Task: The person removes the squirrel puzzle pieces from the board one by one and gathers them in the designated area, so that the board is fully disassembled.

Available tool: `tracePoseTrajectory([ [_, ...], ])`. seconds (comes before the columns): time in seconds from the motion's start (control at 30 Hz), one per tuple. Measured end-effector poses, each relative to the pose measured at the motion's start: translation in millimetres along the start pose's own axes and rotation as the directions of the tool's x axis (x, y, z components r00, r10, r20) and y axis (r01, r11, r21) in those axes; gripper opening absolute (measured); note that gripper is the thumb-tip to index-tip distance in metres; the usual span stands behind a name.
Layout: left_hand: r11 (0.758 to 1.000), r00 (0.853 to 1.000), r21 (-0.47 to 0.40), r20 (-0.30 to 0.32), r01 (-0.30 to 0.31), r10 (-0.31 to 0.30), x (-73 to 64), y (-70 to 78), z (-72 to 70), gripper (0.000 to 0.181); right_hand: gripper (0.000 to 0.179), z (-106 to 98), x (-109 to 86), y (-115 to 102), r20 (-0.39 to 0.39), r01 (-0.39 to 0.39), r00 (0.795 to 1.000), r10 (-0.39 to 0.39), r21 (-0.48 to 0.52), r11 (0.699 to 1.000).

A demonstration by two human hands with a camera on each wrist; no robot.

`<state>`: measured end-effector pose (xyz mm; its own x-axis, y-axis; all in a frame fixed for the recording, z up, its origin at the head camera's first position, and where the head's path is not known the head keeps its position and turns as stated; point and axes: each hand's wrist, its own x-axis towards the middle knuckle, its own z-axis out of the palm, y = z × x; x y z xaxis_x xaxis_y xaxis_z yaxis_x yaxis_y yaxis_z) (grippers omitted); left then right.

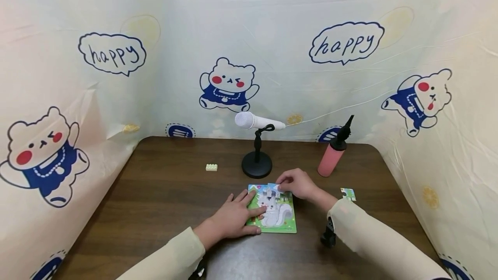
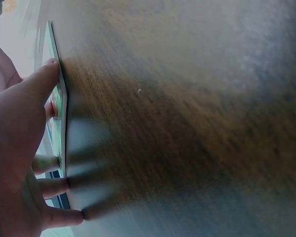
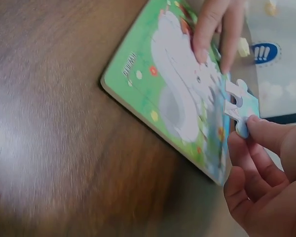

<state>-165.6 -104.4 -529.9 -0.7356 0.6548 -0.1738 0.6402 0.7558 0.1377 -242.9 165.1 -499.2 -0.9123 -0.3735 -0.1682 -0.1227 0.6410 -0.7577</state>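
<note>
A puzzle board (image 1: 277, 224) with a white squirrel on green lies on the brown table. My right hand (image 1: 297, 183) pinches a light-blue puzzle piece (image 3: 247, 105) between thumb and fingers, tilted above the board's far edge. Spread over the board's left side, my left hand (image 1: 235, 216) rests with straight fingers; its thumb touches the near left edge. In the left wrist view the thumb (image 2: 44, 79) lies along the board's rim. Another puzzle piece (image 1: 348, 194), green and blue, lies on the table beyond my right forearm.
Behind the board a white microphone (image 1: 256, 121) sits on a black round-based stand (image 1: 256, 165). A pink bottle with a black top (image 1: 331, 159) stands at the back right. To the left lies a small cream toy brick (image 1: 212, 167). A printed cloth (image 1: 272, 33) hangs behind the table.
</note>
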Motion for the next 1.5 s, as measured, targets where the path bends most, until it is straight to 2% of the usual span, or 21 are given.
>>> tracePoseTrajectory([
  [0.2, 1.0, 1.0, -0.003, 0.002, -0.001, 0.001, 0.0, 0.5, 1.2, 0.068, 0.01, -28.3, -14.1, 14.6, 0.03, -0.006, 1.0, 0.005, 0.044, 0.999],
  [0.4, 1.0, 1.0, 0.007, -0.002, 0.002, -0.002, -0.7, 0.6, 0.6, 0.067, 0.009, -56.7, -28.7, 36.4, 0.034, -0.046, 0.998, 0.045, 0.016, 0.999],
  [0.6, 1.0, 1.0, -0.01, -0.005, 0.01, -0.01, -1.9, 0.2, 1.7, 0.068, 0.009, -75.4, -41.1, 59.9, 0.038, -0.096, 0.995, 0.096, 0.006, 0.995],
  [0.8, 1.0, 1.0, -0.023, -0.006, 0.02, -0.02, -1.5, -1.7, 4.9, 0.068, 0.009, -86.4, -52.8, 76.4, 0.051, -0.071, 0.996, 0.073, -0.046, 0.996],
  [0.93, 0.999, 1.0, -0.033, -0.008, 0.015, -0.015, -0.9, -1.3, 4.6, 0.068, 0.008, -92.2, -56.9, 83.0, 0.031, -0.084, 0.996, 0.087, -0.083, 0.993],
  [1.1, 0.999, 1.0, -0.041, -0.002, 0.018, -0.018, 0.3, -0.6, 4.3, 0.068, 0.007, -96.6, -57.1, 89.8, -0.006, -0.128, 0.992, 0.129, -0.145, 0.981],
  [1.5, 0.999, 1.0, -0.048, -0.002, 0.021, -0.021, 0.1, -0.6, 4.1, 0.069, 0.006, -94.4, -54.0, 93.3, -0.02, -0.168, 0.986, 0.167, -0.226, 0.96],
])
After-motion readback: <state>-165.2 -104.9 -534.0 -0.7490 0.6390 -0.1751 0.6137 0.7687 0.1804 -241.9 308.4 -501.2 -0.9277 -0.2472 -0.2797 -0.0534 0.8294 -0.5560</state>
